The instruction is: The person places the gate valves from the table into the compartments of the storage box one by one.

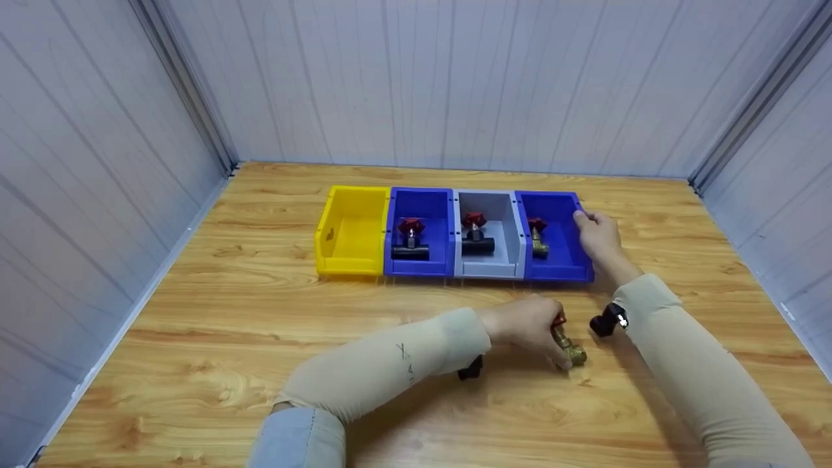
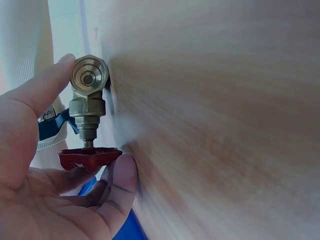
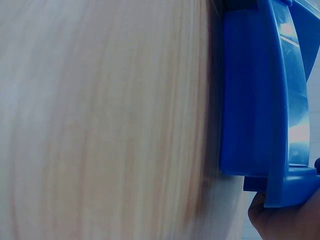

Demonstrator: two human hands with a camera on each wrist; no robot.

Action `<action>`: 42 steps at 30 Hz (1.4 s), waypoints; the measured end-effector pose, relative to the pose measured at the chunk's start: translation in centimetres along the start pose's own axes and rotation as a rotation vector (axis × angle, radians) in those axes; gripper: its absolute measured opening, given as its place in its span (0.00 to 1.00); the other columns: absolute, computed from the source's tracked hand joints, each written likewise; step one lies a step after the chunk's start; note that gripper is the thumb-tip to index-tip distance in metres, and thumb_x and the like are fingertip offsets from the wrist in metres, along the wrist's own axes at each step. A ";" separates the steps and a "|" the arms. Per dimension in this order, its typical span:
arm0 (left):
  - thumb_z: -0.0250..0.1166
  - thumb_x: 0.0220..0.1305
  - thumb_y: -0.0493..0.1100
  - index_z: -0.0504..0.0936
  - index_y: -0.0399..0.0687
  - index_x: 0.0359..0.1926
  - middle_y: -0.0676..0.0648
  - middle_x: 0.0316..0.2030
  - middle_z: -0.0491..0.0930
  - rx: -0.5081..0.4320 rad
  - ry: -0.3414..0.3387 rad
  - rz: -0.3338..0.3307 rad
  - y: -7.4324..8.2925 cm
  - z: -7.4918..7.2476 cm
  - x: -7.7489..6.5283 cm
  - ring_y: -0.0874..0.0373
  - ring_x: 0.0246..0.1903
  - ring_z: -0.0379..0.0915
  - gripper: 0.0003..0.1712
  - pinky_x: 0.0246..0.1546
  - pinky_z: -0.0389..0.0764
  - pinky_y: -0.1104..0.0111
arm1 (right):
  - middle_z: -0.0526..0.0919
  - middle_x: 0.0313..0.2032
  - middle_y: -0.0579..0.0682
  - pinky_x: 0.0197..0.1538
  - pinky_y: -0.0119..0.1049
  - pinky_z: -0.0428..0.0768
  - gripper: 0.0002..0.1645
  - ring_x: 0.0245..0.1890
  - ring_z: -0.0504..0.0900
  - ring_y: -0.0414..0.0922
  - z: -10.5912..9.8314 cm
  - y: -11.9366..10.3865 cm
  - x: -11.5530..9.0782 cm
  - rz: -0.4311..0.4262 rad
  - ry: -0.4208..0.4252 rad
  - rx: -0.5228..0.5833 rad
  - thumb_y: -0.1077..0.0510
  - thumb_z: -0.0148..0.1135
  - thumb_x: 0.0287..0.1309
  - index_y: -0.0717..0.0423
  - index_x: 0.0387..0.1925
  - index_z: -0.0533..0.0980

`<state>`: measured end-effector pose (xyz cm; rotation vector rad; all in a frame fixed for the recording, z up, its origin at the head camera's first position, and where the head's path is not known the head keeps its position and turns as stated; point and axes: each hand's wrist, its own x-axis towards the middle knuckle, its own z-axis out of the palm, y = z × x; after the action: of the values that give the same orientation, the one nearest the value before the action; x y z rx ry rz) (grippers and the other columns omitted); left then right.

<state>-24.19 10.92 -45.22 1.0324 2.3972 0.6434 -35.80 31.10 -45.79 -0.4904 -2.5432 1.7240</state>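
Observation:
Low over the front of the table, my left hand [image 1: 525, 325] holds a brass valve [image 1: 571, 351] with a red handwheel. In the left wrist view the thumb presses the valve's brass body [image 2: 88, 107], and the fingers are at the red handwheel [image 2: 90, 158]. My right hand [image 1: 601, 240] grips the right side wall of the rightmost blue bin [image 1: 567, 250], thumb at the rim. That bin contains another brass valve [image 1: 539, 242] with a red wheel. Only part of the right hand [image 3: 290, 220] shows in the right wrist view, against the bin's edge.
Joined in a row with the blue bin are a grey bin [image 1: 506, 260], a second blue bin [image 1: 441, 260] and a yellow bin [image 1: 354, 237]. The grey and second blue bins each contain a black valve with a red wheel. Pale panel walls [image 1: 416, 84] enclose the wooden table [image 1: 227, 312].

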 end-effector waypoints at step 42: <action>0.75 0.70 0.43 0.79 0.54 0.72 0.52 0.63 0.83 -0.109 -0.006 0.228 -1.2 -0.5 -0.1 0.65 0.61 0.77 0.31 0.64 0.71 0.77 | 0.74 0.71 0.63 0.59 0.38 0.78 0.35 0.54 0.78 0.44 -0.1 0.0 -0.1 0.006 0.006 0.004 0.44 0.45 0.86 0.62 0.79 0.68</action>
<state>-25.06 9.99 -45.45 1.2683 2.2304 0.8385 -35.72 31.14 -45.74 -0.5024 -2.5363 1.7265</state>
